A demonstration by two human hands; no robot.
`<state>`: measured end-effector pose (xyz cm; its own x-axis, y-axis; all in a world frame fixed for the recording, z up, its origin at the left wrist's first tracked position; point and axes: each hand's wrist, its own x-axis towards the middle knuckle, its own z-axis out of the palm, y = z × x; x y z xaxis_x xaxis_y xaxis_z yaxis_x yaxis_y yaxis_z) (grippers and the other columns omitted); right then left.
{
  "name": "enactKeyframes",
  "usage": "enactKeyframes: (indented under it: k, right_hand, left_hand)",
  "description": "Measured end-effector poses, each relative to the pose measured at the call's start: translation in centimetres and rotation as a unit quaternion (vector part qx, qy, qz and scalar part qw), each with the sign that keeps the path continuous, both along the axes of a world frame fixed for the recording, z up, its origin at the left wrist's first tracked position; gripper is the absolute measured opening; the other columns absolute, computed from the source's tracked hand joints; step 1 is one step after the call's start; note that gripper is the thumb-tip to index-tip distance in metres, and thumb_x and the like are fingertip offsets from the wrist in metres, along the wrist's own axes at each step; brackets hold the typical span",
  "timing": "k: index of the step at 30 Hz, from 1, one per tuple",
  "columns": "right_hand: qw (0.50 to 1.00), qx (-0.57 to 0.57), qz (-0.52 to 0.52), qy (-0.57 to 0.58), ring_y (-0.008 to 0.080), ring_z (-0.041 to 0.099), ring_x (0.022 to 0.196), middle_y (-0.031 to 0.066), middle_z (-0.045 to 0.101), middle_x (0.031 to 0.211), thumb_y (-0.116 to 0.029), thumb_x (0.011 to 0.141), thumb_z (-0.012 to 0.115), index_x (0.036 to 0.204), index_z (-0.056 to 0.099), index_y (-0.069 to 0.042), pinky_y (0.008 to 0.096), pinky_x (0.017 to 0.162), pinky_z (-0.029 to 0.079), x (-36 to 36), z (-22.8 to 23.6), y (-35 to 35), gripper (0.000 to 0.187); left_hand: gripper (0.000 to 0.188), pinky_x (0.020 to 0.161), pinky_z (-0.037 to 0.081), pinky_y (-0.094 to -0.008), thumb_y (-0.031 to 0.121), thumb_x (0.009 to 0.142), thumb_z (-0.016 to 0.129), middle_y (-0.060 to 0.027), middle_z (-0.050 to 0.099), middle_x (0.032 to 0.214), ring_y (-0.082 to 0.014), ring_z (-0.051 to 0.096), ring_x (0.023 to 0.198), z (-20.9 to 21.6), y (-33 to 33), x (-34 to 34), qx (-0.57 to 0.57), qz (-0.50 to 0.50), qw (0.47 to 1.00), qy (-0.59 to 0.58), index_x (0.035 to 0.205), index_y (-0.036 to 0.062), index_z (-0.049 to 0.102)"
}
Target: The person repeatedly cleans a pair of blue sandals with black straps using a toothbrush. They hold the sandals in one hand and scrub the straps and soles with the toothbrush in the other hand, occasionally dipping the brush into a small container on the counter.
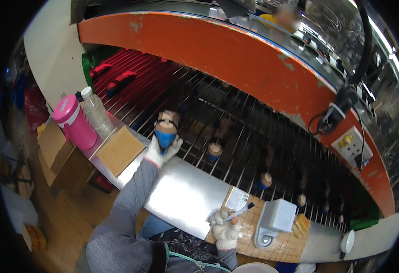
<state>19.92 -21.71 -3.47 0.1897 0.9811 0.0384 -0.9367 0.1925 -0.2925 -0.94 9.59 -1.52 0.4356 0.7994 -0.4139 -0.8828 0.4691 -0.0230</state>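
Observation:
My left hand (163, 150), in a white knit glove with a red cuff edge, grips a blue and tan shoe last (166, 132) over the near edge of the roller conveyor. A dark band crosses its tan part. Lower right, my right hand (226, 230), also gloved with some fingertips bare, is closed around a pale-handled brush (240, 212) with a dark head. The brush is above a tan grid-lined mat (246, 236). Similar blue and tan lasts, one nearby (215, 151) and another farther right (265, 180), rest on the conveyor rods (195, 141).
A pink jug (75, 123), a clear bottle (95, 111) and a cardboard sheet (121, 151) stand or lie at left on the metal ledge (186, 182). A grey-white container (274, 222) sits right of my right hand. An orange panel (236, 68) arches over the conveyor; another person (279, 19) is beyond.

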Motion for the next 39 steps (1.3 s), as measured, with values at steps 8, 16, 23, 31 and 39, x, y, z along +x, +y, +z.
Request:
enactKeyframes:
  k: [8,16,23,31,39]
  right_hand:
    - [0.999,-0.035,-0.008,0.006,0.0166,0.049,0.073,0.0007,0.06,0.089,-0.032,0.09,0.074,0.099,0.071,-0.019,0.0372,0.071,0.039,-0.1,1.1,0.9,0.017]
    - [1.0,0.013,0.003,-0.011,0.0176,0.05,0.076,0.0028,0.062,0.091,-0.033,0.091,0.072,0.107,0.072,-0.019,0.0381,0.073,0.039,0.2,0.7,1.1,0.021]
    - [1.0,-0.013,0.012,0.017,0.0182,0.051,0.077,0.0038,0.061,0.092,-0.035,0.092,0.072,0.105,0.073,-0.018,0.0384,0.076,0.04,0.6,-0.3,0.6,0.021]
    - [0.999,0.023,0.005,0.032,0.0214,0.056,0.08,0.0051,0.063,0.095,-0.034,0.095,0.066,0.109,0.067,-0.011,0.0409,0.081,0.045,-0.3,1.9,1.0,0.026]
    - [0.993,-0.105,-0.052,-0.001,0.0271,0.064,0.098,0.0077,0.067,0.094,-0.034,0.088,0.072,0.106,0.07,-0.013,0.0481,0.098,0.049,-0.5,1.9,0.4,0.027]
  left_hand:
    - [0.045,0.099,0.048,-0.063,0.05,0.097,0.055,-0.0172,0.059,0.115,-0.0389,0.062,0.104,-0.8,16.7,-0.8,0.005,0.017,0.995,0.095,0.123,0.0134,0.054]
    - [0.036,0.117,0.028,-0.0603,0.032,0.099,0.045,-0.016,0.056,0.13,-0.0393,0.054,0.126,-1.7,17.7,-4.3,-0.124,0.131,0.973,0.145,0.124,0.0093,0.056]
    - [0.039,0.093,0.05,-0.0479,0.04,0.091,0.064,-0.0164,0.062,0.114,-0.0326,0.06,0.112,-0.5,15.2,-2.2,-0.125,0.184,0.936,0.272,0.109,0.0059,0.061]
    - [0.048,0.116,0.035,-0.0528,0.041,0.098,0.059,-0.018,0.072,0.109,-0.0333,0.061,0.122,19.7,-14.4,7.4,0.642,-0.226,0.732,-0.011,0.115,-0.0035,0.066]
    - [0.038,0.118,0.019,-0.0592,0.028,0.083,0.079,-0.0234,0.068,0.108,-0.0419,0.062,0.114,25.9,-18.7,6.2,0.643,-0.257,0.702,-0.167,0.109,0.0034,0.067]
